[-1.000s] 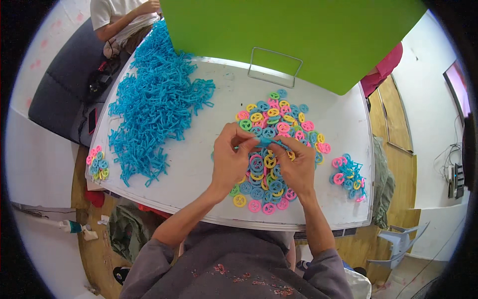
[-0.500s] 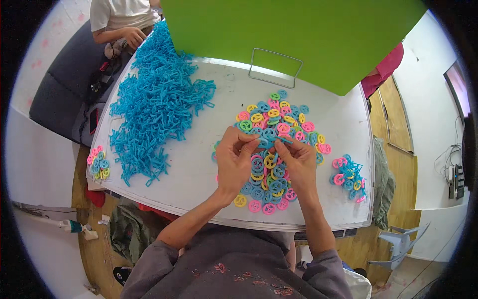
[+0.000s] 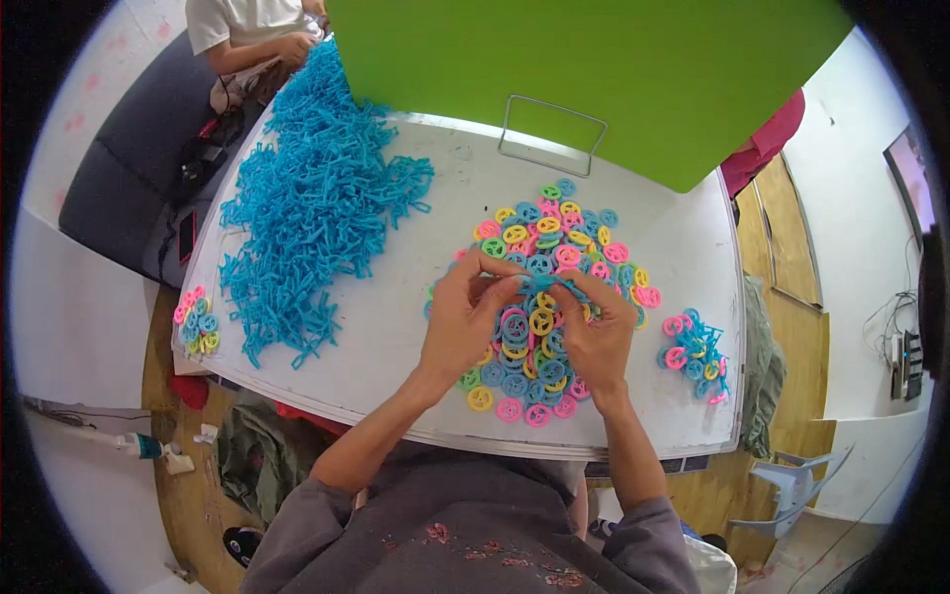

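Note:
Over a heap of small spoked plastic wheels [image 3: 514, 384] in blue, pink, yellow and green, my two hands meet. My left hand [image 3: 457, 322] pinches a blue plastic wheel [image 3: 532, 284] between thumb and fingers. My right hand [image 3: 600, 332] grips a thin blue plastic frame piece [image 3: 562, 281] against it. Fingers partly cover both parts, so how far they are joined cannot be seen. To the left lies a large heap of blue plastic frame pieces [image 3: 312, 188].
Blue pieces with wheels lie in a small cluster [image 3: 696, 356] at the table's right. A few wheels [image 3: 197, 322] sit at the left edge. A green board [image 3: 594, 79] with a wire stand [image 3: 550, 164] rises across the white table [image 3: 386, 346]. Another person's hand [image 3: 294, 48] is at far left.
My right hand has turned and its fingers have closed further over the blue parts. Both hands stay above the wheel heap. The other person's hand has shifted slightly up and right.

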`<state>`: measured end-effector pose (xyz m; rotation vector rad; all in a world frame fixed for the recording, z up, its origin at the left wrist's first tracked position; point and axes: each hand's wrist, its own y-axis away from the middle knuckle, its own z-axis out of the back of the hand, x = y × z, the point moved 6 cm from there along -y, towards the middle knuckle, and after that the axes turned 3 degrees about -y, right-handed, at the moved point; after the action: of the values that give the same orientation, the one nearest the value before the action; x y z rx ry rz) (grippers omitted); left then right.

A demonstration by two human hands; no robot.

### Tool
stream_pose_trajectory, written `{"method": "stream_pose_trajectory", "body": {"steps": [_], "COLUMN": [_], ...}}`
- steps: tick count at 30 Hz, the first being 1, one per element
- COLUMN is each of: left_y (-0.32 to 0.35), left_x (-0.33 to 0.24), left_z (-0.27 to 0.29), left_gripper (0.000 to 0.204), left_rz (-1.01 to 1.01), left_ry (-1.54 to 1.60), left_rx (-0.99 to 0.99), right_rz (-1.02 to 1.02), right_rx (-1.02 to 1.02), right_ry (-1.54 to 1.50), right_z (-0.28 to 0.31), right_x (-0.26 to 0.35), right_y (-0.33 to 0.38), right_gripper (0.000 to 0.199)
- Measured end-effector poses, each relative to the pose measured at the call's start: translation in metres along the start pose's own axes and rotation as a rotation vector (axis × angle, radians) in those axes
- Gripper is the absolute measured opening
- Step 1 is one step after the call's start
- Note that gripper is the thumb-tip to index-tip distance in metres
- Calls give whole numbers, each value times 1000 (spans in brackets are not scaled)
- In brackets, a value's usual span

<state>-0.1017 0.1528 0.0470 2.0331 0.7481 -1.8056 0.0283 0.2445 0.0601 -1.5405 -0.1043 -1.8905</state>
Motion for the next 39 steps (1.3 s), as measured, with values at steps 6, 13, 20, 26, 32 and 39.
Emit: {"method": "stream_pose_trajectory", "body": {"steps": [6, 13, 20, 26, 32, 39], "left_y": [37, 30, -55, -55, -52, -52], "left_x": [10, -7, 19, 30, 26, -1], "left_z": [-7, 4, 59, 53, 64, 90], "left_gripper": [15, 13, 16, 21, 20, 27], "left_rz": [-30, -175, -149, 27, 21, -453], "left_ry": [-139, -391, -923, -895, -802, -1489], "left_rx": [-39, -92, 29, 88, 167, -231], "right_rz": [145, -192, -268, -332, -152, 9], "right_rx": [68, -70, -174, -315, -337, -201], "right_ry": [105, -5, 425, 466, 503, 316], "right_z": [17, 79, 151, 146, 129, 81], "right_x": [24, -14, -49, -56, -7, 21], "right_y": [17, 61, 55, 59, 44, 17], "right_gripper": [18, 15, 22, 23, 23, 16]}}
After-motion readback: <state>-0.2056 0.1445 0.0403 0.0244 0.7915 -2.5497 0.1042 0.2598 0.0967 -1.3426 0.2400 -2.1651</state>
